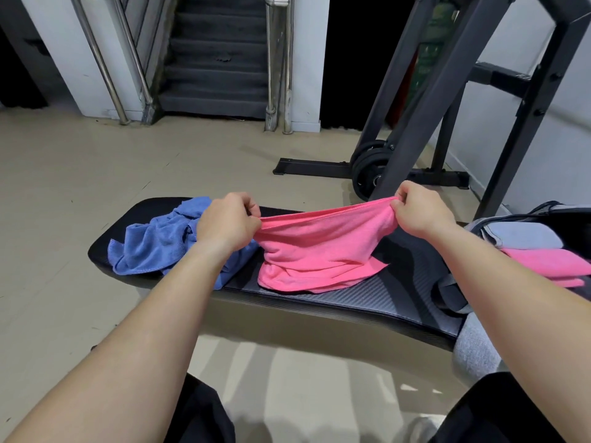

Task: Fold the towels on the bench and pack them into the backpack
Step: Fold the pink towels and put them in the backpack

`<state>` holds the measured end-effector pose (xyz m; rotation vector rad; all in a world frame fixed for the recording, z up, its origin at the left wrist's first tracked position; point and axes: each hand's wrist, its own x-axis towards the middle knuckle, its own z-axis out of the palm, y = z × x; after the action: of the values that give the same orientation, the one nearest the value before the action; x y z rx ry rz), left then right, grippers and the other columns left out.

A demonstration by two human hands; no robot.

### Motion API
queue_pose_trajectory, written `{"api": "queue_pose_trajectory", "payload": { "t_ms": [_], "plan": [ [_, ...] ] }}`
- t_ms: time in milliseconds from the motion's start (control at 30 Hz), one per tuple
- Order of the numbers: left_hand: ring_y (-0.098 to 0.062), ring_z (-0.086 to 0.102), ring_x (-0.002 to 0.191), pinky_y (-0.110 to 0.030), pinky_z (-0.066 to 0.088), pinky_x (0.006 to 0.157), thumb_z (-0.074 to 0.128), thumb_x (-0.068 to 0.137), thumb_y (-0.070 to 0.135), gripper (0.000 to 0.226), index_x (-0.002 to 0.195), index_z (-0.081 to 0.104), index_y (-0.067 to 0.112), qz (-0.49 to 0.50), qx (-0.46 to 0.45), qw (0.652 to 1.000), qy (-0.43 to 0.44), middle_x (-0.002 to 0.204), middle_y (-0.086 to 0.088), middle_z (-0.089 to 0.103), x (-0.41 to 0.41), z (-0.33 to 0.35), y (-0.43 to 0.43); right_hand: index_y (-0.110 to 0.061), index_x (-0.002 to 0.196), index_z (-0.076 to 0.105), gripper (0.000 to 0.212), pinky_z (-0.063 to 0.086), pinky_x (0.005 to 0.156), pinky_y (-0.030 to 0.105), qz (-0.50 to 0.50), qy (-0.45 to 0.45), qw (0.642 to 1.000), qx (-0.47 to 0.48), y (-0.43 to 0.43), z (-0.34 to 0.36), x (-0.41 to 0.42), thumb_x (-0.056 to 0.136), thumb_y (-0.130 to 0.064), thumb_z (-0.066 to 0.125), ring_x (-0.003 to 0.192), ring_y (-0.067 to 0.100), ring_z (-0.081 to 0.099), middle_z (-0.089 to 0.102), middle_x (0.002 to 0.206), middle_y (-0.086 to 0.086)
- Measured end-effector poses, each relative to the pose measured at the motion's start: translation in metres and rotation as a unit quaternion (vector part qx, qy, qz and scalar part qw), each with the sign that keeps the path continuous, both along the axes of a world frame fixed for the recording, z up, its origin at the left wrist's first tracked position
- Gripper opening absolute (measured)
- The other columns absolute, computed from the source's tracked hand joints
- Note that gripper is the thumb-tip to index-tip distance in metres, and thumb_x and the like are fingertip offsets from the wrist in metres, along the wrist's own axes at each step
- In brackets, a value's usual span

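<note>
Two upper corners of the pink towel (319,254) pinched, one by the left hand (228,223), one by the right hand (419,212), fingers curled, knuckles up, top edge stretched between them, lower half resting on the table (351,297), blue towel (153,241) crumpled just left, backpack (550,211) at right end.

A small gym: a black padded weight bench (319,302) stands on a beige tiled floor (96,174) near a black steel rack frame (412,100), round black weight plates (367,174) propped at its foot. Behind rises a dark staircase (217,59) with polished steel handrails (105,68).
</note>
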<state>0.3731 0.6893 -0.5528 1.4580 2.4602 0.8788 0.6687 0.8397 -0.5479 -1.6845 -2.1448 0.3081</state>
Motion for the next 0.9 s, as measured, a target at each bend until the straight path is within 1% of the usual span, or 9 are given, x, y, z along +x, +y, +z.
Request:
{"api": "queue_pose_trajectory", "payload": {
  "t_ms": [100,167,267,400,500,600,733,800,900],
  "plan": [
    [-0.02,0.062,0.058,-0.025,0.052,0.053,0.061,0.083,0.004,0.018,0.075,0.07,0.017,-0.036,0.006,0.976,-0.213,0.066,-0.001,0.066,0.0,0.003,-0.009,-0.023,0.078,0.048,0.02,0.045,0.076,0.039,-0.015,0.017,1.0,-0.007,0.003,0.0,0.005,0.096,-0.026,0.054,0.089,0.032,0.055,0.062,0.091,0.005],
    [-0.024,0.065,0.057,-0.025,0.056,0.056,0.058,0.089,0.003,0.017,0.083,0.071,0.012,-0.056,-0.026,0.947,-0.316,0.069,-0.006,0.065,0.0,0.007,-0.017,-0.024,0.077,0.048,0.021,0.042,0.075,0.037,-0.013,0.017,1.0,-0.014,0.005,-0.001,0.009,0.096,-0.026,0.055,0.089,0.031,0.054,0.062,0.09,0.006],
    [-0.022,0.068,0.054,-0.026,0.055,0.059,0.055,0.096,0.009,0.014,0.093,0.069,0.012,-0.09,-0.067,0.933,-0.342,0.068,-0.009,0.066,0.001,0.01,-0.021,-0.023,0.076,0.048,0.021,0.044,0.076,0.038,-0.01,0.008,1.0,-0.018,0.005,-0.004,0.009,0.096,-0.027,0.055,0.089,0.032,0.055,0.063,0.091,0.007],
    [-0.018,0.069,0.059,-0.026,0.059,0.065,0.056,0.093,0.005,0.017,0.101,0.07,0.008,-0.073,-0.039,0.927,-0.365,0.075,-0.009,0.073,0.0,0.008,-0.016,-0.023,0.077,0.05,0.018,0.049,0.082,0.041,-0.017,0.008,0.999,-0.028,0.002,-0.006,0.008,0.094,-0.027,0.055,0.091,0.033,0.057,0.064,0.093,0.008],
    [-0.013,0.067,0.06,-0.024,0.059,0.07,0.062,0.088,0.0,0.018,0.103,0.072,0.004,-0.089,-0.037,0.935,-0.341,0.076,-0.009,0.072,-0.001,0.003,-0.015,-0.022,0.078,0.052,0.016,0.049,0.082,0.041,-0.02,0.011,0.999,-0.034,0.001,-0.007,0.007,0.094,-0.027,0.054,0.092,0.033,0.057,0.065,0.094,0.008],
    [-0.015,0.06,0.06,-0.032,0.057,0.074,0.071,0.08,-0.005,0.022,0.098,0.072,0.006,-0.093,-0.019,0.954,-0.285,0.068,-0.007,0.066,-0.001,-0.003,-0.012,-0.021,0.08,0.053,0.014,0.049,0.081,0.041,-0.02,0.01,0.999,-0.036,0.0,-0.007,0.007,0.093,-0.026,0.053,0.092,0.033,0.057,0.064,0.094,0.008],
    [-0.015,0.057,0.061,-0.024,0.046,0.062,0.082,0.071,0.012,0.019,0.08,0.067,0.019,-0.078,-0.004,0.991,-0.107,0.064,0.003,0.064,0.001,-0.009,-0.004,-0.02,0.083,0.051,0.013,0.049,0.082,0.041,-0.017,0.006,0.999,-0.037,-0.001,-0.005,0.007,0.095,-0.025,0.05,0.092,0.033,0.056,0.064,0.094,0.008],
    [-0.015,0.058,0.062,-0.026,0.043,0.061,0.082,0.074,0.019,0.018,0.079,0.065,0.018,-0.078,0.001,0.995,-0.07,0.065,0.003,0.065,0.0,-0.011,0.0,-0.02,0.085,0.051,0.013,0.048,0.081,0.041,-0.013,-0.004,0.999,-0.036,-0.002,-0.004,0.008,0.096,-0.025,0.047,0.092,0.033,0.056,0.064,0.095,0.008],
    [-0.022,0.061,0.068,-0.032,0.047,0.068,0.074,0.086,0.026,0.013,0.082,0.067,0.015,-0.076,0.02,0.996,-0.032,0.07,-0.003,0.069,-0.003,-0.014,0.004,-0.023,0.091,0.051,0.012,0.048,0.083,0.043,-0.006,-0.026,0.999,-0.034,-0.004,-0.003,0.011,0.099,-0.027,0.042,0.094,0.033,0.056,0.062,0.098,0.007]
  ]
}}
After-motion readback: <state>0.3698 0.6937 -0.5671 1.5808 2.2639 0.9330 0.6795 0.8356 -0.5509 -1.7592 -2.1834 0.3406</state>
